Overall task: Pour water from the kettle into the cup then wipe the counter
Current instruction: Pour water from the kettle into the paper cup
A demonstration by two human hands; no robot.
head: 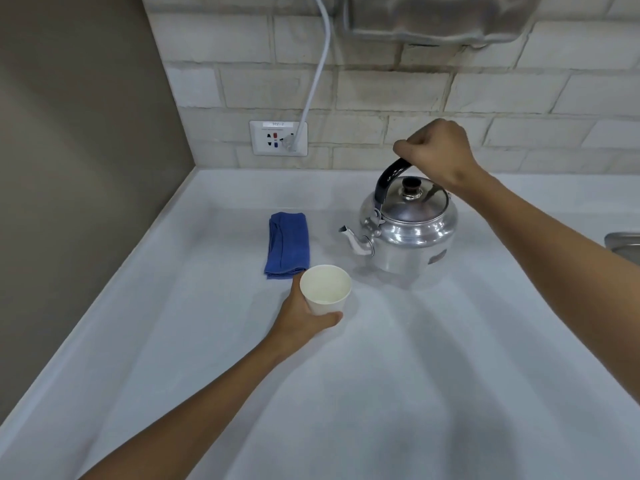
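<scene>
A shiny metal kettle [408, 230] stands upright on the white counter [398, 375], its spout pointing left toward the cup. My right hand [438, 150] is closed around the top of its black handle. A white paper cup [325, 289] stands on the counter in front of the spout, and my left hand [301, 318] wraps around its lower left side. The cup looks empty or nearly so. A folded blue cloth [288, 244] lies flat just behind and left of the cup.
A wall socket [278, 137] with a white cable plugged in sits on the tiled back wall. A grey side wall bounds the counter on the left. A metal sink edge [623, 242] shows at the far right. A metal appliance hangs above.
</scene>
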